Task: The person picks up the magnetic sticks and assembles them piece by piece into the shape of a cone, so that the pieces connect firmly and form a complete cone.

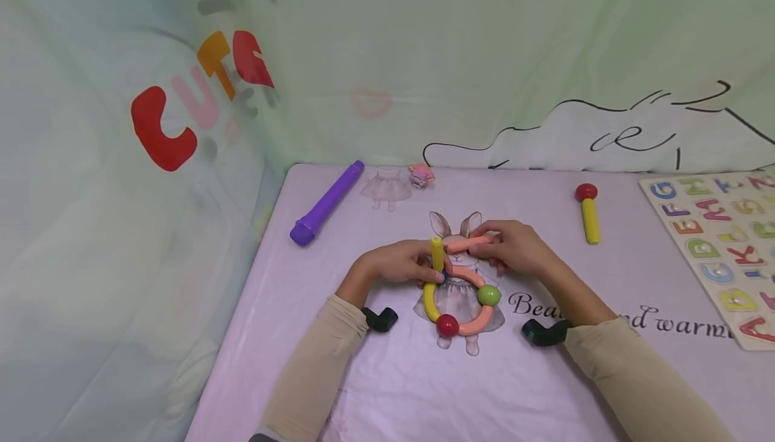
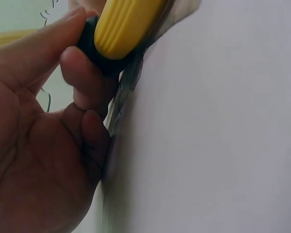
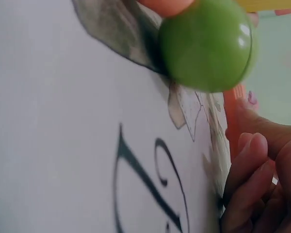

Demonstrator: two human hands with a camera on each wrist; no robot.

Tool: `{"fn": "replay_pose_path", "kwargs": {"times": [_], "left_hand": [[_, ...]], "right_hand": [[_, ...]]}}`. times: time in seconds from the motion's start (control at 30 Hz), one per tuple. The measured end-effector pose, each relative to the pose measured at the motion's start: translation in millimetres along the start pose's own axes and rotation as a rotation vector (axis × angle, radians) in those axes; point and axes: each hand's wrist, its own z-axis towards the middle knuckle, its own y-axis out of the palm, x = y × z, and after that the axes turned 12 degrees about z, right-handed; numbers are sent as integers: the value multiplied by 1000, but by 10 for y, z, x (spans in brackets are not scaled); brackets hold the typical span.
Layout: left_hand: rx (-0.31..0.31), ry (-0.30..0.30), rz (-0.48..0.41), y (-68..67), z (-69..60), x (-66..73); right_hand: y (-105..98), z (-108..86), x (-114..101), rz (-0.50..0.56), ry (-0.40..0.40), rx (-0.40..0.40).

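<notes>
A ring of curved rods and balls lies on the table: a yellow curved rod (image 1: 430, 303), a red ball (image 1: 447, 325), orange curved rods (image 1: 478, 323) and a green ball (image 1: 489, 295). At its upper left, my left hand (image 1: 402, 262) pinches a dark ball (image 2: 88, 39), mostly hidden by the fingers in the head view. A short yellow rod (image 1: 437, 252) rises from that ball. My right hand (image 1: 513, 248) grips an orange rod (image 1: 465, 245) by its right end, above the ring. The rod's left end is near the yellow rod; whether they touch, I cannot tell.
A purple stick (image 1: 327, 204) lies at the back left, with a small pink toy (image 1: 421, 175) to its right. Towards the back right is a yellow rod with a red ball (image 1: 588, 213). A letter board (image 1: 714, 240) lies at the right edge. Fabric walls (image 1: 387, 58) rise behind and left.
</notes>
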Motion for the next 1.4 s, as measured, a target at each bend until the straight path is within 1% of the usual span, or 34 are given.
{"fn": "replay_pose_path", "kwargs": {"times": [0.1,0.17,0.27,0.37,0.43,0.5,0.6,0.73,0.8,0.9,1.07,1.23,1.4], "left_hand": [[33,-33,10,2,-3,-5],[63,-60,32,5,-3,-13],[112,-124,44,7,1,-15],[140,-173,33,6,-5,-1],[148,-191,34,6,-8,10],[149,-184,43,3,-12,24],[149,-171,83,4,0,31],[148,-161,153,11,19,32],[147,-159,163,13,25,33],[148,-158,149,10,24,45],[141,-153,100,10,31,59],[134,-145,80,12,41,52],[137,-160,77,6,36,50]], "right_hand": [[-12,-40,17,18,0,30],[-17,-69,38,39,-15,50],[-21,-111,59,68,-50,76],[-18,-147,69,91,-75,95],[-15,-165,74,95,-82,100],[-11,-176,92,113,-73,96],[-12,-189,121,151,-56,77],[-16,-196,157,256,-23,21],[-13,-195,168,299,-11,-4],[1,-189,175,336,-1,-26],[42,-173,174,378,9,-35],[58,-173,177,384,2,-20],[69,-170,187,394,-17,-23]]}}
